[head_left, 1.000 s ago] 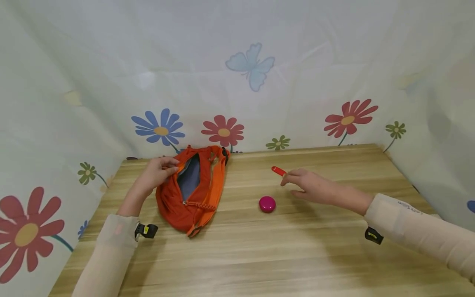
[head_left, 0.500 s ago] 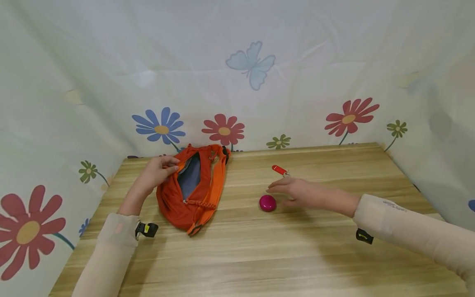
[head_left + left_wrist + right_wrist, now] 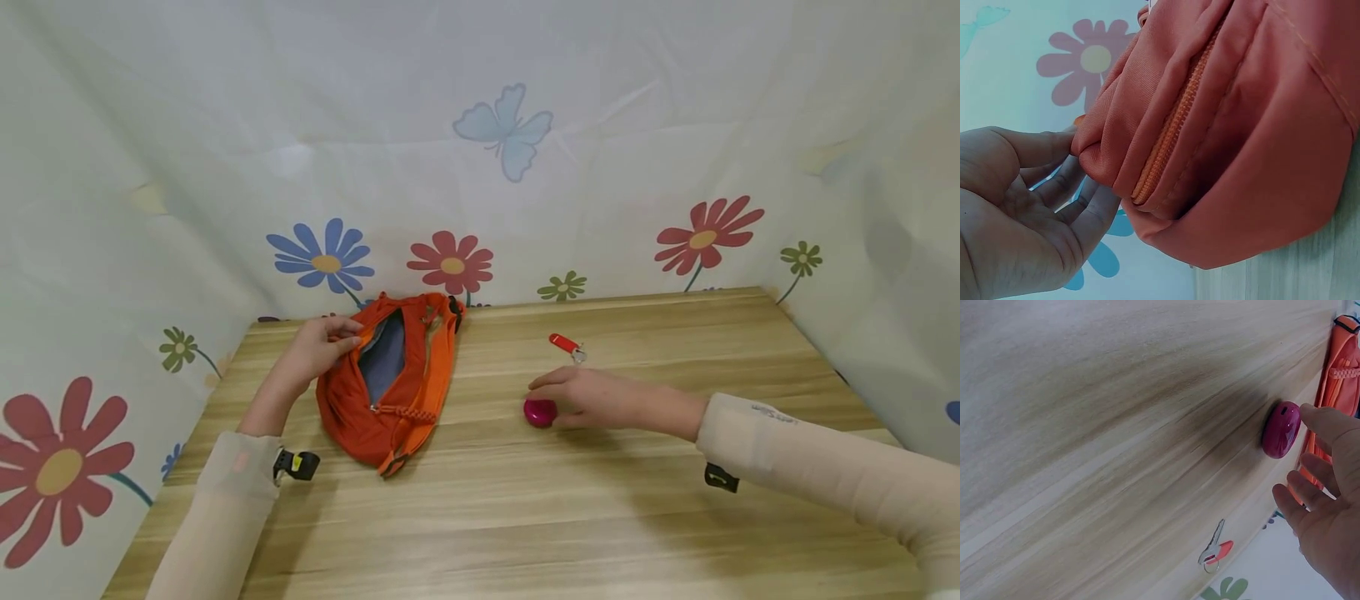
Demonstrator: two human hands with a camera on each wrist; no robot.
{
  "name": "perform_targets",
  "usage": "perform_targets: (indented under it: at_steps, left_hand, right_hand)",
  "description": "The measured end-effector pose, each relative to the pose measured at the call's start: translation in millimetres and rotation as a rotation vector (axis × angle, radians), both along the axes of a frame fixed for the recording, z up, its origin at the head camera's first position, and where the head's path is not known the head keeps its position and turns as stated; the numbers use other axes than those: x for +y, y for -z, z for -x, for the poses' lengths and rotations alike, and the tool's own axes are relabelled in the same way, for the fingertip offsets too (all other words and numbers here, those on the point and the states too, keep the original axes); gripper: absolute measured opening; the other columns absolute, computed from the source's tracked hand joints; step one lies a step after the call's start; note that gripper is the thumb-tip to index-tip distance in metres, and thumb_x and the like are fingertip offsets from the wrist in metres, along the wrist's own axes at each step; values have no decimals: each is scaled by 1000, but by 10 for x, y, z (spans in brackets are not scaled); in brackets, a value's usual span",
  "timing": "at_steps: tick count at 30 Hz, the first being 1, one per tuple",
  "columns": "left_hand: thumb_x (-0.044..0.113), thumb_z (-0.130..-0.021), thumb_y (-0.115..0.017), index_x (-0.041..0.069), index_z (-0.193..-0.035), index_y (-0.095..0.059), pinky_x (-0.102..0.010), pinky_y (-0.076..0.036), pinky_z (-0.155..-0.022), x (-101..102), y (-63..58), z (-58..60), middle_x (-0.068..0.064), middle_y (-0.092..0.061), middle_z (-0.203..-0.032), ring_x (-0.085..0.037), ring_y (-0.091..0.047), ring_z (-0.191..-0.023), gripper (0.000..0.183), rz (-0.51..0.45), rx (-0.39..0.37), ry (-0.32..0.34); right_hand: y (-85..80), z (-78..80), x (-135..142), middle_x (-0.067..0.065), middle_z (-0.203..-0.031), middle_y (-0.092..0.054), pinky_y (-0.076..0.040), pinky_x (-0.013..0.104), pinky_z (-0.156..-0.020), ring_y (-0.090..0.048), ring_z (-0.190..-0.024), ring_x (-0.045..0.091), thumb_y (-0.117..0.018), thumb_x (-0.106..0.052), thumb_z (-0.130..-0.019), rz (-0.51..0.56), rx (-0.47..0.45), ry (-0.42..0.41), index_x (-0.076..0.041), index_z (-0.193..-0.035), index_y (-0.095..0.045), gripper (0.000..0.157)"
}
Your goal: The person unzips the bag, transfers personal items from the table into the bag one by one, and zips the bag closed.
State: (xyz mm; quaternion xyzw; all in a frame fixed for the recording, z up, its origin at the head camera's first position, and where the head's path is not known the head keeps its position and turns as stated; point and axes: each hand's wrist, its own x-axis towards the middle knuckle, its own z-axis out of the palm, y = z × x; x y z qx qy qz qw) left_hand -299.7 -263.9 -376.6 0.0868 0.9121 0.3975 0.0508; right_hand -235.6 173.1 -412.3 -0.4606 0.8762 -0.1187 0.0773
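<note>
An orange-red waist bag (image 3: 337,408) lies on the table at left, its zipped mouth spread so the grey lining shows. My left hand (image 3: 311,354) pinches the fabric beside that opening; the left wrist view shows thumb and fingers on a fold of the bag (image 3: 1260,181). My right hand (image 3: 600,398) is at a round, glossy magenta case (image 3: 538,412) with a small dark slot in its side. In the right wrist view the thumb is close to the case (image 3: 1282,431), and the fingers are spread apart, not curled round it. Whether the thumb touches is unclear.
A key (image 3: 1213,544) on a ring with a red tag (image 3: 562,342) lies behind the right hand. The wooden table (image 3: 480,525) meets a white flowered curtain (image 3: 375,167) at the back and sides. Orange straps (image 3: 442,358) run along the bag's right side.
My right hand has left the key with the red tag and come nearer and leftward to the magenta case. My left hand keeps its place on the bag.
</note>
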Motion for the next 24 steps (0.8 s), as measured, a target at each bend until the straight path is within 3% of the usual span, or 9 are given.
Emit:
perform_targets:
  at_steps: [9, 24]
  left_hand:
    - [8, -103, -60, -5, -130, -63, -27, -50, -65, -9, -1, -5, -23, -62, -116, -24, -56, -81, 30, -3, 7, 3]
    - [8, -103, -59, -5, -130, -63, -27, -48, -68, -21, 26, 7, -23, -62, -119, -26, -56, -88, 30, 12, 21, 9]
  right_hand:
    - [52, 25, -93, 10, -144, -57, -51, 40, -102, -52, -134, 28, -76, -19, -93, -37, -57, 61, -7, -142, -58, 54]
    - [108, 66, -189, 8, -137, -63, -52, 39, -100, -59, -126, 26, -77, -15, -92, -40, -52, -5, -8, -135, -63, 47]
